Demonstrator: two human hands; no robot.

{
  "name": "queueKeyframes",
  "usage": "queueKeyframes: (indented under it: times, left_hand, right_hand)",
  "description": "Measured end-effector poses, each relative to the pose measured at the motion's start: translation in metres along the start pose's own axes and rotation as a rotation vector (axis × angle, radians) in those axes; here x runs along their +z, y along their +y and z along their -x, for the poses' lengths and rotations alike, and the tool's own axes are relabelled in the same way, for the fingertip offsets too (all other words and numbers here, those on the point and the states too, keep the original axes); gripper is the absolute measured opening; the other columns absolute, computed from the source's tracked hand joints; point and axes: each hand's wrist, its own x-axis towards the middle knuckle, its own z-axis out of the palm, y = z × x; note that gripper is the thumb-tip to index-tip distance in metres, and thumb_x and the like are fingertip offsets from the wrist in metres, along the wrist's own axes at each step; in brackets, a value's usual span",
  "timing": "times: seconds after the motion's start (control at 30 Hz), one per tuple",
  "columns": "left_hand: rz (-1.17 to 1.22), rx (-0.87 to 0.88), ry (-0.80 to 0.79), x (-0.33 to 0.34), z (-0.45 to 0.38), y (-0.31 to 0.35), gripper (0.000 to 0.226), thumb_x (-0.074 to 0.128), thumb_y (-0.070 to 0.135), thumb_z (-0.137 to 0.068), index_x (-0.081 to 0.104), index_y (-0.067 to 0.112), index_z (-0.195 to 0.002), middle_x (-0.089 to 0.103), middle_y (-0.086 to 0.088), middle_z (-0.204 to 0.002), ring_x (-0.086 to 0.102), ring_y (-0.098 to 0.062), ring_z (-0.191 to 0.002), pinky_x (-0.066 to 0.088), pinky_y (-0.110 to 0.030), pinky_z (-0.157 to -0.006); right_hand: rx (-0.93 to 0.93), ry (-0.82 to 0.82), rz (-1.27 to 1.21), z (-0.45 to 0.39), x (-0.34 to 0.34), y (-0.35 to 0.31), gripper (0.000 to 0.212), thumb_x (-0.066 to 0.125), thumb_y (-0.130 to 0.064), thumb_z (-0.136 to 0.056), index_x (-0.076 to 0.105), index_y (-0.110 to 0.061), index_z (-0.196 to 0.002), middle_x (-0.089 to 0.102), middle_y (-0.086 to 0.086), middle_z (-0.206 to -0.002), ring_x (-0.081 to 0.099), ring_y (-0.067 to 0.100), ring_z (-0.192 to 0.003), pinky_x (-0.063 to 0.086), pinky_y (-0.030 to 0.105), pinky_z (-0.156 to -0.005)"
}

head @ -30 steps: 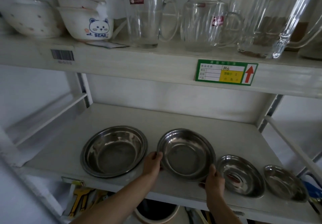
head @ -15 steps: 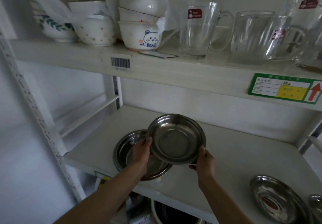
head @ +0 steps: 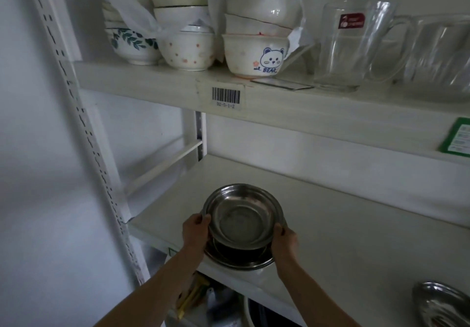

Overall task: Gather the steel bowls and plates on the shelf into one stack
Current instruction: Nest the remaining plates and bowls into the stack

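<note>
Head view: left hand (head: pixel 196 232) grips the left rim of the steel bowl (head: pixel 243 218), right hand (head: pixel 283 240) grips its right rim, fingers curled on the edge. Bowl sits tilted over the larger steel bowl (head: pixel 237 259) at the shelf (head: pixel 343 245) front-left edge. Another steel plate (head: pixel 442 303) lies at the front-right edge, well apart.
</note>
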Motion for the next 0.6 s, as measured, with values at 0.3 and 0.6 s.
queueKeyframes:
  times: [0.3, 0.6]
  left_hand:
    - [-0.264, 0.081, 0.035, -0.004, -0.001, -0.011, 0.024, 0.066, 0.027, -0.085, 0.066, 0.005, -0.094, 0.067, -0.009, -0.085, 0.061, -0.023, -0.079, 0.046, -0.029, -0.07]
    - [-0.513, 0.134, 0.038, -0.003, -0.006, -0.011, 0.022, 0.067, 0.03, -0.083, 0.055, 0.012, -0.087, 0.059, -0.004, -0.085, 0.055, -0.019, -0.077, 0.041, -0.029, -0.066]
  right_hand:
    - [0.001, -0.005, 0.195, -0.005, -0.007, 0.0, 0.028, 0.054, -0.024, -0.093, 0.065, 0.0, -0.103, 0.067, 0.018, -0.099, 0.062, 0.033, -0.088, 0.044, 0.03, -0.071]
    - [-0.027, -0.008, 0.305, -0.009, -0.012, 0.004, 0.022, 0.064, -0.022, -0.082, 0.061, -0.005, -0.095, 0.067, 0.015, -0.099, 0.062, 0.031, -0.088, 0.046, 0.032, -0.07]
